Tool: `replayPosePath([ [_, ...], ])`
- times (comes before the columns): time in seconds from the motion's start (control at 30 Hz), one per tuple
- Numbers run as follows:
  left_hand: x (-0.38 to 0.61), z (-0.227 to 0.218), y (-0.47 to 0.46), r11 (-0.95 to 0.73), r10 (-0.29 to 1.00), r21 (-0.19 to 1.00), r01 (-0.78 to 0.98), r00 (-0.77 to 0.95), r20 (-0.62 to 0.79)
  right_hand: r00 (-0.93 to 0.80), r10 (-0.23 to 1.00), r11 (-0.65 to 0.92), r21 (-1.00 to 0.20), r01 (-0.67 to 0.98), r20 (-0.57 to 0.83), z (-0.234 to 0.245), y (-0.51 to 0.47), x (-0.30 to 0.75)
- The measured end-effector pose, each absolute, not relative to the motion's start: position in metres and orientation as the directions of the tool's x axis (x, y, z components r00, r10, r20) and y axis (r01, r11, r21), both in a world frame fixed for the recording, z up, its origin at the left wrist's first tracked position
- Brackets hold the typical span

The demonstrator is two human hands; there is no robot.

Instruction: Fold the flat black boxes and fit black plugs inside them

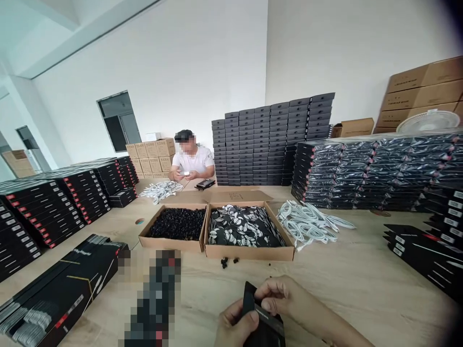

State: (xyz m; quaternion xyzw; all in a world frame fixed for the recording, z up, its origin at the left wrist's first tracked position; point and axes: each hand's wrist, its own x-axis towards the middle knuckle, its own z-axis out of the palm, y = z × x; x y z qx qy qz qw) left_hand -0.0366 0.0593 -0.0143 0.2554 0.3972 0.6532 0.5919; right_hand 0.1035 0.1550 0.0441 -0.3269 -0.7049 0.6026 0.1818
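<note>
Low in the head view, a small black box (265, 330) with white print on its face stands tilted between my hands. My left hand (237, 324) grips its left side, thumb lying across the front. At the upper end, the bent fingers of my right hand (278, 298) pinch the edge beside a raised black flap. My fingers hide what lies between them there. Beyond my hands, a few tiny black pieces (224, 263) lie loose on the wooden table (202, 294).
Ahead stand an open carton of small black parts (142, 238) and another of black-and-white printed pieces (249, 253). White cables (309, 221) lie to their right. Flat black boxes (61, 289) fill the left; stacked boxes (376, 168) line the right. A person (193, 164) sits opposite.
</note>
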Motion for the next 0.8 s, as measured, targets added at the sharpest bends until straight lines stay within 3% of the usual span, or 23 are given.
replayPosePath([
  [0.27, -0.048, 0.008, 0.042, 0.17, 0.96, 0.756, -0.632, -0.067, -0.272, -0.707, 0.702, 0.136, -0.959, 0.25, -0.085, 0.054, 0.145, 0.102],
  [0.8, -0.049, 0.011, 0.04, 0.207, 0.957, 0.771, -0.603, -0.038, -0.287, -0.562, 0.827, 0.303, -0.856, 0.418, 0.019, 0.049, 0.135, 0.094],
])
